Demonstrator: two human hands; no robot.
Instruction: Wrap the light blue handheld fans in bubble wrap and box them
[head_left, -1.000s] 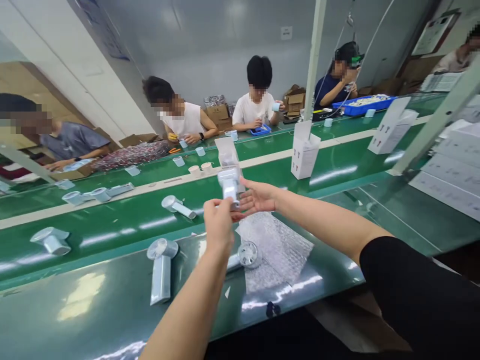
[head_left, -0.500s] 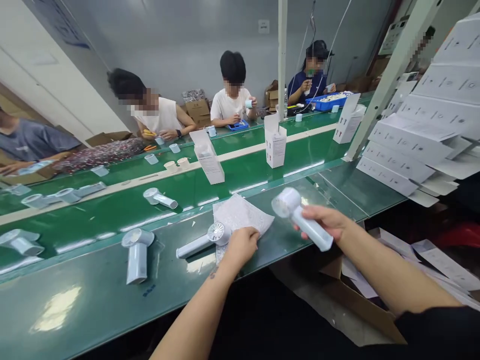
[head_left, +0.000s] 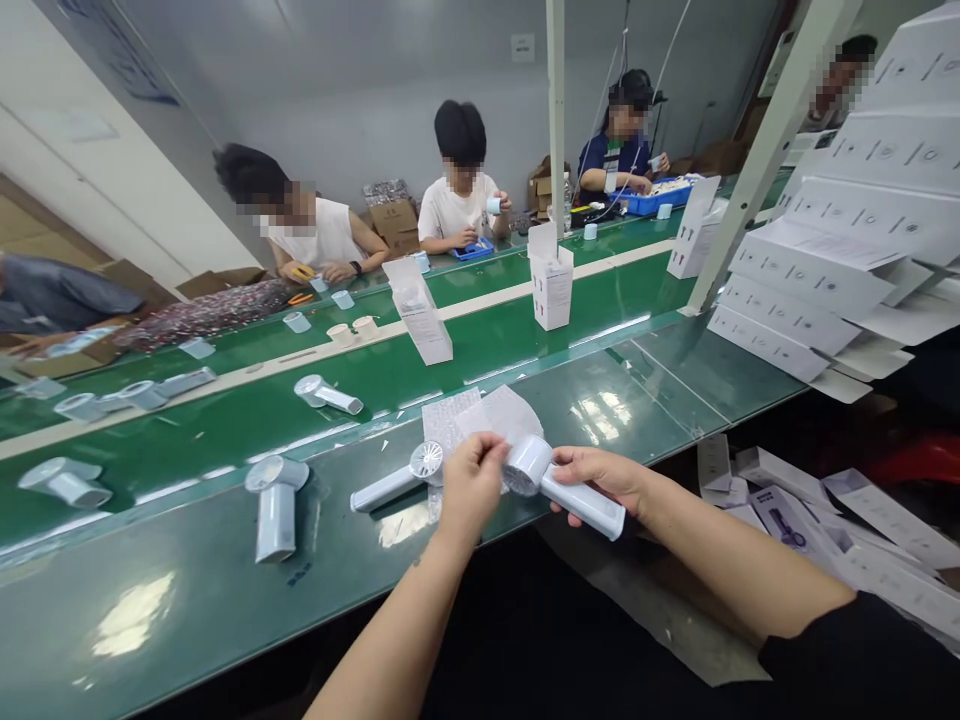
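My right hand (head_left: 596,480) grips a light-blue handheld fan (head_left: 585,503) by its handle, the round head pointing left. Close against that head, my left hand (head_left: 474,485) has thumb and fingers pinched on the near edge of a bubble-wrap bag (head_left: 454,412). The bag lies on the bench with a raised flap behind the fan head; my fingers partly cover it. Left of my left hand, a second handheld fan (head_left: 390,488) rests with its grille up, its head over the bag's edge. Another fan (head_left: 276,510) lies farther left on the bench.
A green conveyor belt (head_left: 495,345) runs behind the bench, carrying fan parts and open white boxes (head_left: 551,290). Flattened printed cartons (head_left: 825,270) are stacked at right beside a metal post (head_left: 765,160). More boxes (head_left: 795,530) lie below the bench edge. Several co-workers sit across the belt.
My right hand has brought its fan left and slightly down, up to my left hand. The bag's flap is now raised. At the far right, a co-worker's hand has lowered to a blue tray.
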